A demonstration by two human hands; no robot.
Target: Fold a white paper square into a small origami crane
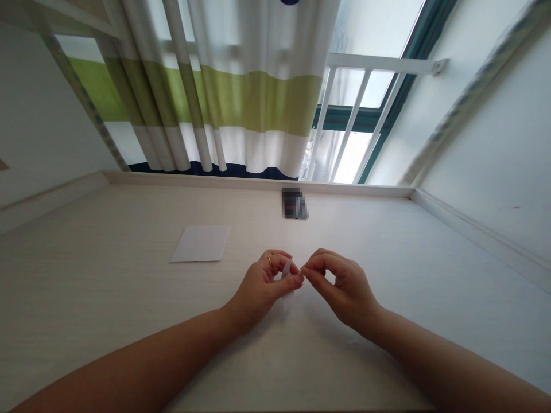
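Observation:
My left hand (269, 281), with a gold ring on one finger, is closed on a thin, whitish, translucent strip (287, 268). One part of the strip curls up between the thumb and fingers, and another part hangs down below the thumb. Close beside it, my right hand (344, 281) is closed in a pinch, its thumb and fingertips meeting the left fingertips. Whatever the right fingertips pinch is too small to make out. Both hands are held above the pale wood-grain tabletop (241, 367).
A white sheet of paper (201, 243) lies left of my hands. Farther back is a dark, pixelated item (295, 203) near the raised rear edge. Behind stand a white and green curtain (262, 97) and a white railing (379, 62) before a window. Walls flank both sides.

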